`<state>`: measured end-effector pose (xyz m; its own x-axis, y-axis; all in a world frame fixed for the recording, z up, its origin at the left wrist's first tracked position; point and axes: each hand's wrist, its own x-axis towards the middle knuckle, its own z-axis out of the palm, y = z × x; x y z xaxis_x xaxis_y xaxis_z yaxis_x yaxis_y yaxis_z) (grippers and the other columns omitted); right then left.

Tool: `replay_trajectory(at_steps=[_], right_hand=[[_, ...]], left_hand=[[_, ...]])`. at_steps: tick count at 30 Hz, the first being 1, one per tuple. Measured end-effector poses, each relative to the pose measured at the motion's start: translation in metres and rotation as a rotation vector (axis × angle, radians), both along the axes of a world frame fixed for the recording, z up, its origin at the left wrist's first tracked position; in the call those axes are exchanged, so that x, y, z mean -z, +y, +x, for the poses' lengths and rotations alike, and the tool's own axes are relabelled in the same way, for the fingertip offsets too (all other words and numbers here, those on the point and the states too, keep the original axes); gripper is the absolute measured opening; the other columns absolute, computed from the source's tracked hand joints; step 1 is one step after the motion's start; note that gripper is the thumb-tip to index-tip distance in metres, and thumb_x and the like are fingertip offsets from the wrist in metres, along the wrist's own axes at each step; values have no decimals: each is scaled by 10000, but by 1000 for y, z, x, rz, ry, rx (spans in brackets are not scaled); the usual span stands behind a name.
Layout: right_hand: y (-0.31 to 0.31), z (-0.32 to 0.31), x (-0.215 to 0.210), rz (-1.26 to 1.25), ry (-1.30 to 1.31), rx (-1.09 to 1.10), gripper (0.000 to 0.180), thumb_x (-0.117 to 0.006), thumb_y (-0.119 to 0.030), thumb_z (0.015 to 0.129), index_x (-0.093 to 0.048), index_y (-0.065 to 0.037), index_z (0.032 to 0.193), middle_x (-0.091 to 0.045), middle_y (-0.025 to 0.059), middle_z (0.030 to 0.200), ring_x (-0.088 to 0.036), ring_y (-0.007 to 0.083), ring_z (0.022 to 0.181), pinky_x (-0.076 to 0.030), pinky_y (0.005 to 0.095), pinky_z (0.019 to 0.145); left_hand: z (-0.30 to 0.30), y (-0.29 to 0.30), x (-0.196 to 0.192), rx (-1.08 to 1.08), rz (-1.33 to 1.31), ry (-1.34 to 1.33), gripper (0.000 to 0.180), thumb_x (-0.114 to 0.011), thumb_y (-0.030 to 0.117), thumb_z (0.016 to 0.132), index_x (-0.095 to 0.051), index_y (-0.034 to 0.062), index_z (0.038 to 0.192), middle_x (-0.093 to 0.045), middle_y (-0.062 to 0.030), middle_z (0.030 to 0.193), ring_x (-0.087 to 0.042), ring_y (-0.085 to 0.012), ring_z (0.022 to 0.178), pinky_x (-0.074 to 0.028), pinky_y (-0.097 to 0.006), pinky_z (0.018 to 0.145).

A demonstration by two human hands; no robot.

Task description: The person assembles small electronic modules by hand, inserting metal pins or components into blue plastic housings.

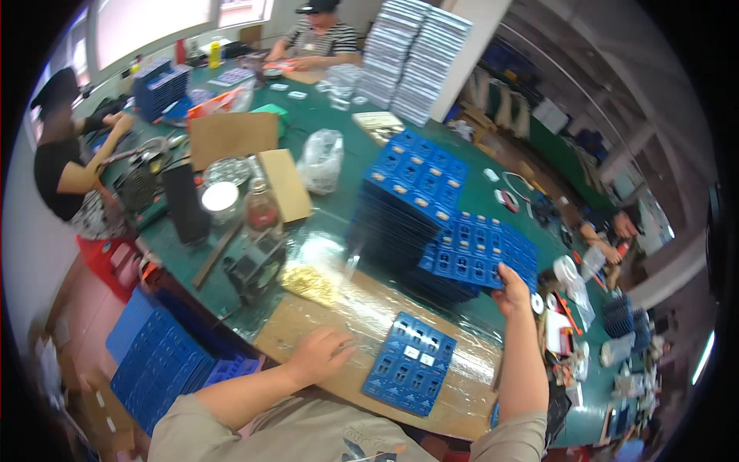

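Blue panel [477, 248] | right hand [513, 289] pinching its edge | left hand [322, 354] relaxed, released over cardboard [360, 314] | green table [352, 158], bright window [150, 31]

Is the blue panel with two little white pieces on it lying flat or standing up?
Lying flat: the blue panel rests on the brown board with its broad face turned up.

Flat brown cardboard [371, 306] offers passage between the gold-coloured heap [310, 286] and rectangular blue panel [402, 371]; a tall blue panel stack [412, 181] blocks beyond.
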<state>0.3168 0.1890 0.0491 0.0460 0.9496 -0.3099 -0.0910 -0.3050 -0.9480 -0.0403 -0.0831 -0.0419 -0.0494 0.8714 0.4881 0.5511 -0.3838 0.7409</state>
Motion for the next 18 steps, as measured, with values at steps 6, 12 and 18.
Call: replay_trajectory(at_steps=[6, 12, 18], right_hand=[[-22, 42, 7, 179, 219, 108, 170, -689, -286, 901, -640, -137, 968, -613, -38, 887, -561, 125, 801, -429, 307, 654], [-123, 42, -5, 445, -125, 131, 196, -722, -204, 885, -670, -115, 1053, -674, 8, 988, -606, 102, 863, -474, 281, 725], [-186, 40, 35, 999, -584, -200, 131, -613, -90, 906, -627, -56, 1032, -675, 115, 1137, -666, 252, 1002, -531, 349, 850]], left_hand=[[-6, -8, 8, -59, -57, 89, 210, -736, 160, 810, -707, 85, 1004, -681, -112, 894, -637, -290, 794, -518, -385, 710], [-6, -5, 9, 42, -119, -51, 204, -697, 102, 851, -683, 34, 1044, -661, -92, 876, -616, -200, 756, -498, -306, 686], [1, 17, 7, 211, -620, -625, 262, -585, 153, 974, -612, -43, 1146, -646, -76, 891, -577, -110, 698, -451, -238, 586]])
